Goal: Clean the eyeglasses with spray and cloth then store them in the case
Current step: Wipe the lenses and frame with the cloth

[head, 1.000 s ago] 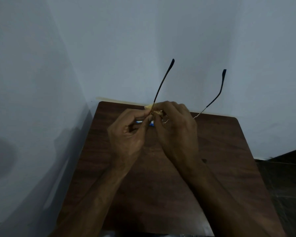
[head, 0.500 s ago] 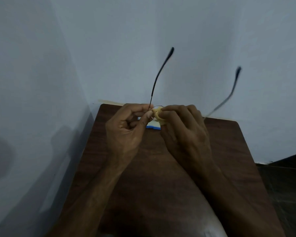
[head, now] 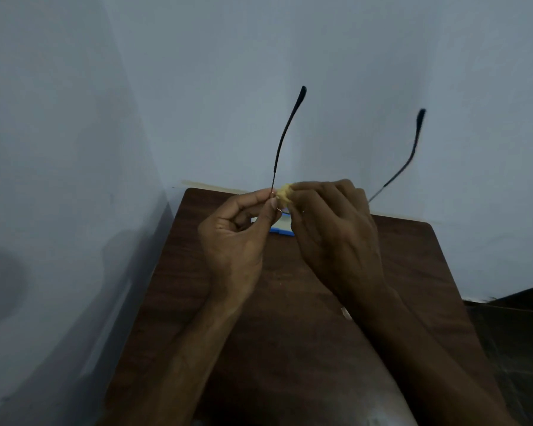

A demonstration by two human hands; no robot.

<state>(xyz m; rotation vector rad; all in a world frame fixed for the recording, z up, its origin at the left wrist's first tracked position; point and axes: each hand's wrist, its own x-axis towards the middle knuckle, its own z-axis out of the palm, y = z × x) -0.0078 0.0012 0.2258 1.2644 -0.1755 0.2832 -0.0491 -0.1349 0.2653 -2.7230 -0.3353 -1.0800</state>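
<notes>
Above the dark wooden counter [head: 397, 272], the left hand [head: 231, 241] pinches the eyeglasses [head: 285, 139] at the frame's corner, temples pointing up, while the right hand [head: 333, 229] grips a yellow cloth [head: 284, 192] against a lens, a blue-edged object [head: 282, 229] lying beneath.

No legible text, label or number on anything here.

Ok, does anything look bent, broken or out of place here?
Nothing stands out. The left hand pinches the eyeglasses by one hinge, the right hand holds the yellow cloth against them, and both temples stand open.
</notes>
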